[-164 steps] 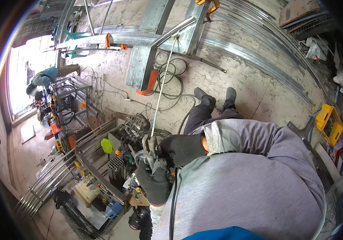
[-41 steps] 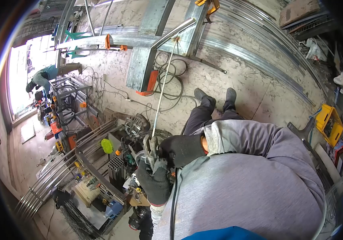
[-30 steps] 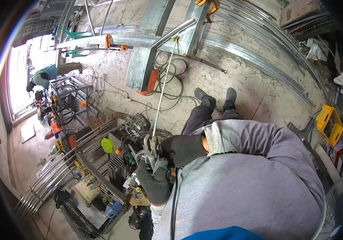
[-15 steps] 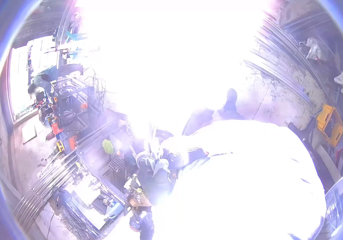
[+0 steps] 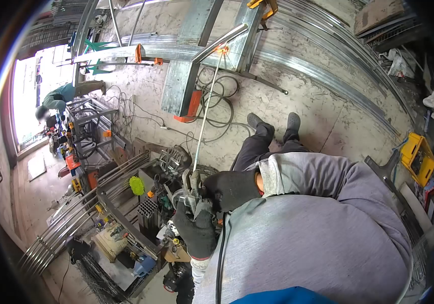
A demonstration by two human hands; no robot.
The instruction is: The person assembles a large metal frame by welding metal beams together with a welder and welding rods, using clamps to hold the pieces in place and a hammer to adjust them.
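I hold the electrode holder (image 5: pixel 190 188) in both gloved hands, close in front of my chest. My left hand (image 5: pixel 196 233) is clenched around its lower grip; my right hand (image 5: pixel 231 188) is clenched on it from the side, fingers (image 5: pixel 211 190) wrapped against the clamp. The long welding rod (image 5: pixel 205 109) runs from the holder up and away to the joint, where its tip (image 5: pixel 221 49) glows orange against the round steel tube (image 5: pixel 220 41) that lies across the galvanised channel frame (image 5: pixel 184 76) on the floor.

Procedure, as I judge it from this posture:

1. Keep both hands locked. The rod is long and thin, so I expect any wrist tremor to show far larger at the tip.
2. Hold my elbows against my body and steer from the torso, not the fingers.
3. Keep the tip on the seam between tube and frame. If it wanders onto the thin channel wall, burn-through is likely.
4. Feed the holder forward evenly as the rod shortens, so the gap at the tip holds constant.
5. Keep the black cable (image 5: pixel 220 263) hanging clear at my chest so it does not drag the holder sideways.

My feet (image 5: pixel 272 121) stand near the loose coiled cables (image 5: pixel 217 101); I should not shift my stance mid-pass. The orange clamps (image 5: pixel 138 52) hold the frame, so I need not brace it. Another person (image 5: pixel 60 96) bends by the doorway, well apart from the joint.
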